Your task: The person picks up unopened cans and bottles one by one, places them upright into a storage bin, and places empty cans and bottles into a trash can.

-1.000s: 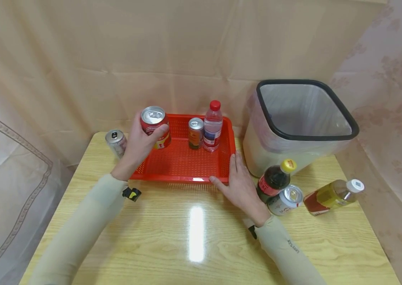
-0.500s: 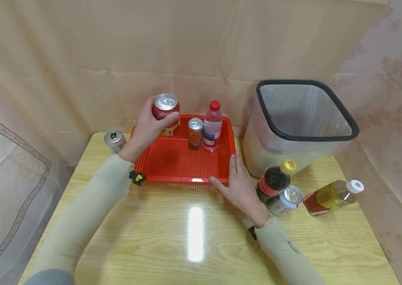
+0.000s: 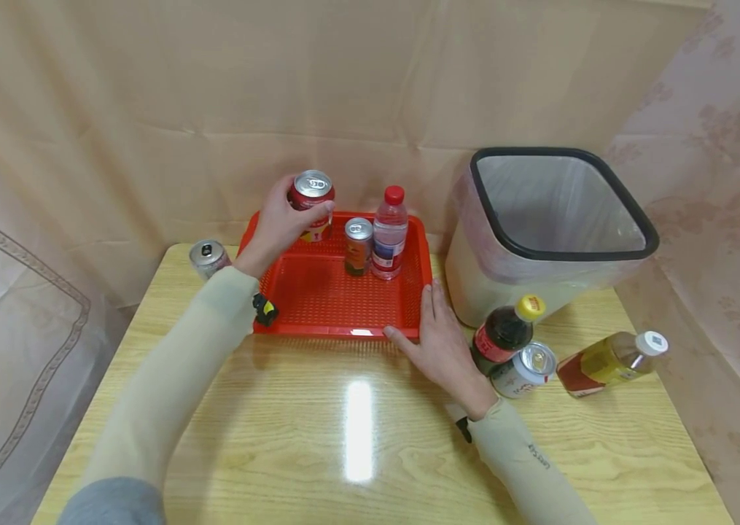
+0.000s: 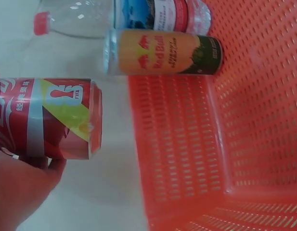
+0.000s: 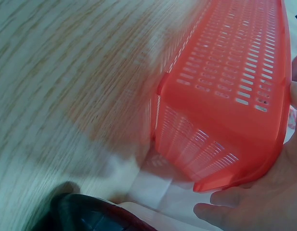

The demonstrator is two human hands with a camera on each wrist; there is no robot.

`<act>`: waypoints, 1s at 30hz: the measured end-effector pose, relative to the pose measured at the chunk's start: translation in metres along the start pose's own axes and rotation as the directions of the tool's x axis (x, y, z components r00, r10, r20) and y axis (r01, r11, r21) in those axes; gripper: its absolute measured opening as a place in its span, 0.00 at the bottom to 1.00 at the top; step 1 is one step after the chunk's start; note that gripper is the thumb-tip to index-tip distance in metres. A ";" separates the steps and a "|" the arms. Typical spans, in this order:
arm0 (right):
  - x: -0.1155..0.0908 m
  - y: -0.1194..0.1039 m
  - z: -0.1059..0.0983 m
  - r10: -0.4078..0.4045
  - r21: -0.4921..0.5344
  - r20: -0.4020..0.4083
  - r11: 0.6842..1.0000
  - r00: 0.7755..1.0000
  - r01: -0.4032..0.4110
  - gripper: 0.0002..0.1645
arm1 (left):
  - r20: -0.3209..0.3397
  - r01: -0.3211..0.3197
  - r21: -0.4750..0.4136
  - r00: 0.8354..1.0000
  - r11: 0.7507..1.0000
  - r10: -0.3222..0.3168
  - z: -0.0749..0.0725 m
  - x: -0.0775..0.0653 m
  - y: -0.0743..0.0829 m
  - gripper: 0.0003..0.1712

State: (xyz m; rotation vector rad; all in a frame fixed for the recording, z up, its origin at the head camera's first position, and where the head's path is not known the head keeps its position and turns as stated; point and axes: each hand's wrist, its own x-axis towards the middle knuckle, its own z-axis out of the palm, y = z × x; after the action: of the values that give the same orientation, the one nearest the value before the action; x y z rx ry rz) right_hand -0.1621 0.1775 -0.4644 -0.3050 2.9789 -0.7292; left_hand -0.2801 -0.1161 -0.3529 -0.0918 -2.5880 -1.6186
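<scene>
My left hand [image 3: 275, 221] grips a red cola can [image 3: 313, 185] upright at the back left of the red plastic basket [image 3: 310, 288]. In the left wrist view, the can [image 4: 61, 118] appears raised above the basket's floor, fingers around its upper part. Inside the basket stand a small orange energy drink can [image 3: 358, 248] and a clear bottle with a red cap [image 3: 391, 233], side by side. My right hand [image 3: 446, 350] rests against the basket's front right corner, thumb at the front rim and straight fingers along the right side.
Right of the basket stands a lined bin [image 3: 494, 284] with a black rim. Before it are a cola bottle with a yellow cap [image 3: 503, 332], a white can [image 3: 525, 370] and a tilted yellow-brown drink bottle [image 3: 609, 363]. A silvery can [image 3: 208, 257] is left of the basket.
My left hand has carried the cola can rightward and back, from the basket's left side to its back left; the movement is small in the last half second. The right hand stays at the corner.
</scene>
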 end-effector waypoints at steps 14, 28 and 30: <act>0.001 -0.003 0.000 -0.001 -0.007 0.004 1.000 1.000 0.001 0.72 | 0.032 0.025 0.178 0.999 0.984 -0.031 0.001 0.018 -0.027 0.41; -0.001 -0.003 -0.002 -0.023 -0.034 -0.007 0.999 1.000 0.022 0.74 | 0.208 0.064 0.330 0.968 0.942 -0.138 0.018 0.025 -0.036 0.36; -0.001 -0.003 -0.002 -0.021 -0.033 -0.007 0.999 1.000 0.020 0.73 | 0.224 0.073 0.335 0.962 0.939 -0.154 0.021 0.025 -0.036 0.34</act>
State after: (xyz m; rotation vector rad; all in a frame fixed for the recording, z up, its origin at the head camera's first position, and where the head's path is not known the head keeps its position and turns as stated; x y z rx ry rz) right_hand -0.1603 0.1756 -0.4615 -0.3361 3.0013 -0.6850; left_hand -0.3098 -0.1131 -0.3914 -0.1297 -3.0690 -1.2563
